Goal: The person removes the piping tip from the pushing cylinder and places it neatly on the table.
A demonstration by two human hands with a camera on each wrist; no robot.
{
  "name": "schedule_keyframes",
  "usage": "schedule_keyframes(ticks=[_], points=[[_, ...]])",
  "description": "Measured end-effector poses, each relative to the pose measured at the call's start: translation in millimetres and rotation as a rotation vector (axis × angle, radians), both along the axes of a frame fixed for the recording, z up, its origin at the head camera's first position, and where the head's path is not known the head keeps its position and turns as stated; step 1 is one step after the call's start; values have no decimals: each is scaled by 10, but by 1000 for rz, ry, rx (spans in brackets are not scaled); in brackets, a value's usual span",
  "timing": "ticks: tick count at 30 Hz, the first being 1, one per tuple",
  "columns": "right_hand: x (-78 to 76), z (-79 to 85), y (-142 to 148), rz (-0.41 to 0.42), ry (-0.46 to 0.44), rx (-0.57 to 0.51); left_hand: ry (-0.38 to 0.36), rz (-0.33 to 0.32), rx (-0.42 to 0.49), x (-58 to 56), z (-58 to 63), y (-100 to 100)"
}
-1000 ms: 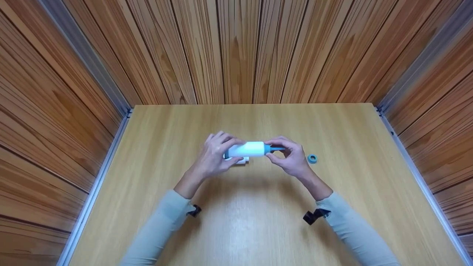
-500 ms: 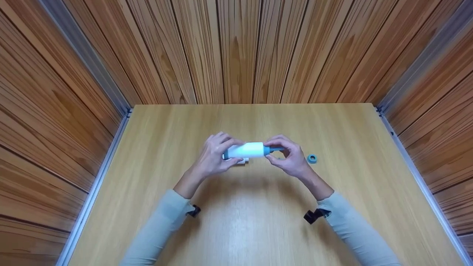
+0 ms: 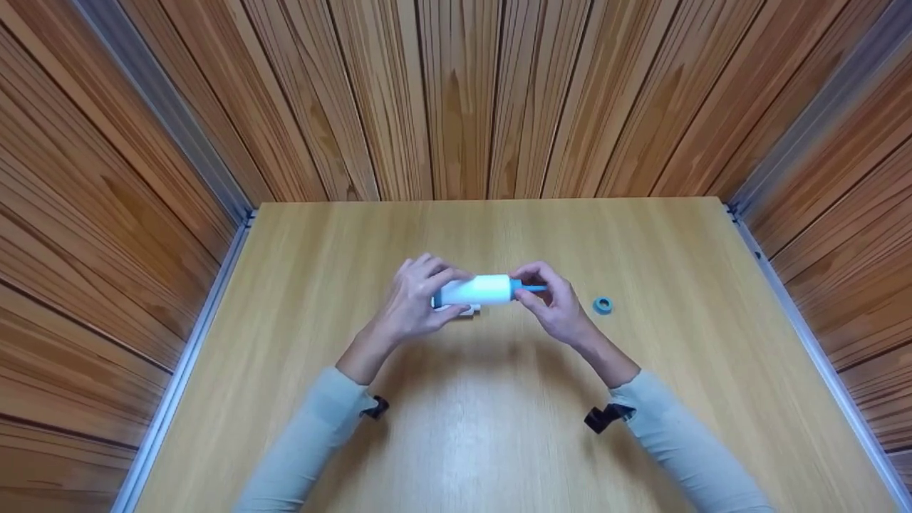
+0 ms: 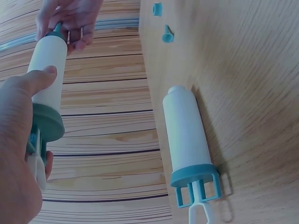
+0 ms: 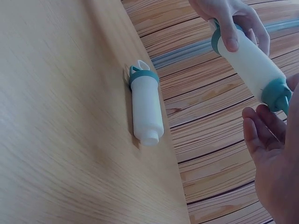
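An icing syringe with a white barrel (image 3: pixel 484 289) and teal ends is held crosswise above the table. My left hand (image 3: pixel 417 296) grips its plunger end, thumb along the barrel in the left wrist view. At the other end, my right hand (image 3: pixel 559 303) has its thumb and fingertips around the teal collar (image 5: pixel 275 92), and the slim nozzle (image 3: pixel 534 288) points into that hand. Below lies a second icing syringe (image 4: pixel 187 130), without a nozzle, its bare neck showing. In the head view it is mostly hidden behind my left hand and the held syringe.
A teal ring (image 3: pixel 602 306) lies on the wooden table (image 3: pixel 456 427) right of my right hand. Near it in the left wrist view lies a small teal nozzle (image 4: pixel 167 35). Wood-panelled walls (image 3: pixel 456 100) with metal edging enclose the table.
My right hand's fingers have shifted and bent differently around the collar, so more of the nozzle shows. My left hand and the syringe stay nearly in place.
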State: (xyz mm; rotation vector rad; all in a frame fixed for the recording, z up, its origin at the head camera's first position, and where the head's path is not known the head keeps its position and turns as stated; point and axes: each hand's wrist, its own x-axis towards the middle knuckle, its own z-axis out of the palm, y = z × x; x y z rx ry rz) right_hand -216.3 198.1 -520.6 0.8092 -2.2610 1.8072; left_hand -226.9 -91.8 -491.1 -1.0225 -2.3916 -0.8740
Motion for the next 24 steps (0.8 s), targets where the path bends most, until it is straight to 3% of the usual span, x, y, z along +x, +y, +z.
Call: schedule_keyframes(ticks=[11,24], points=[[32,21,3,-9,-27,5,-2,-3,-6,7,7,-3],[40,7,1,29,57,-25,-3,0,17,11,5,11]])
